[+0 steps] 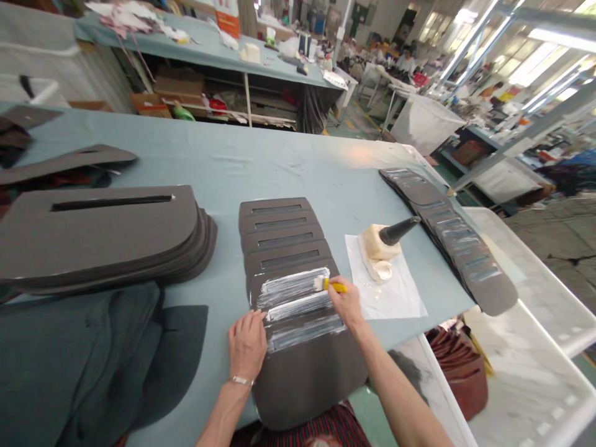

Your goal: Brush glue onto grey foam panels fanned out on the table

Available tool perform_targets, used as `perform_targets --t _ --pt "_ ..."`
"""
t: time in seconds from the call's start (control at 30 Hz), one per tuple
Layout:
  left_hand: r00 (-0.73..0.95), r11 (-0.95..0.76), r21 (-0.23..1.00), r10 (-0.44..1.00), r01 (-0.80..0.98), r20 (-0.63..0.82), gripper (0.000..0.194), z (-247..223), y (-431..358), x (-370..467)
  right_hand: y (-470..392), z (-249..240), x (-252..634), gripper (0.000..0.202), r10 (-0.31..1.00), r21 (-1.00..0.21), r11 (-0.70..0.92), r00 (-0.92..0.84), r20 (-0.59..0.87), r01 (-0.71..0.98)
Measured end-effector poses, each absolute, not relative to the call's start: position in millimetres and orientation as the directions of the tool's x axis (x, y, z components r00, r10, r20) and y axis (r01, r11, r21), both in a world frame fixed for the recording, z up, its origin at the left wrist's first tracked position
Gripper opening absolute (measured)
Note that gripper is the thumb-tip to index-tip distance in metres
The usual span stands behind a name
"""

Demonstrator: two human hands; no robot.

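Observation:
My right hand (347,301) is closed around the yellow handle of a small paintbrush (336,286). Its pale bristles touch a dark grey slotted panel smeared with white glue-like paste. Several such panels (307,366) overlap in a stepped row in front of me, slots showing; the strips nearest me carry white smears, the farther ones look dry. My left hand (246,344) rests with fingers extended on the row's left edge, a bracelet at the wrist. To the right, a cream block-shaped container (379,245) with a dark cone sticking out stands on a white sheet (410,298).
A thick stack of slotted grey panels (116,233) lies left, with dark green fabric-like pieces (79,360) nearer me. Another smeared row of panels (454,239) runs along the table's right edge. White bins (535,360) and reddish-brown pieces (460,372) sit beyond it.

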State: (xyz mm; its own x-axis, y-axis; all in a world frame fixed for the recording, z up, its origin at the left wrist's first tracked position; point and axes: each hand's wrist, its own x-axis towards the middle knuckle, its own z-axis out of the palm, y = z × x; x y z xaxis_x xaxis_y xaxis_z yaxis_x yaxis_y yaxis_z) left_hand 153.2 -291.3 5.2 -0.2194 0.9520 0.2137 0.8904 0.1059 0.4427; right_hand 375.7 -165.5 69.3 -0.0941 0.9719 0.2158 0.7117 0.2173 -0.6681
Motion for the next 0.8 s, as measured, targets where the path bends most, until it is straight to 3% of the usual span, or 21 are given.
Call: perform_targets --t 0.13,0.3,0.5,0.57,0.67,0.8 --pt "-0.226 0.116 0.436 0.951 0.893 0.209 0.027 6.5 -291.0 154.6 -154.7 76.1 399.5 0.019 0.961 -0.61 0.167 0.01 0.276 0.775" --pt "-0.22 0.12 0.409 0.953 0.905 0.209 0.026 5.6 -291.6 155.0 -177.8 69.2 366.8 0.016 0.943 -0.702 0.333 -0.222 0.249 0.629" --pt "-0.278 0.162 0.474 0.943 0.866 0.185 0.021 12.9 -285.0 152.1 -158.3 70.7 390.3 0.016 0.952 -0.644 0.172 0.042 0.303 0.745" --pt "-0.323 0.188 0.506 0.926 0.842 0.194 0.02 15.2 -278.5 148.9 -160.9 74.5 364.2 0.015 0.951 -0.682 0.236 -0.022 0.308 0.692" --pt "-0.329 0.182 0.495 0.917 0.85 0.227 0.022 14.9 -269.5 144.6 -177.2 73.8 299.8 0.016 0.917 -0.767 0.397 -0.26 0.303 0.504" --pt "-0.272 0.149 0.452 0.937 0.879 0.219 0.025 9.0 -266.4 143.1 -177.3 59.7 274.7 0.016 0.912 -0.839 0.372 -0.326 0.25 0.398"
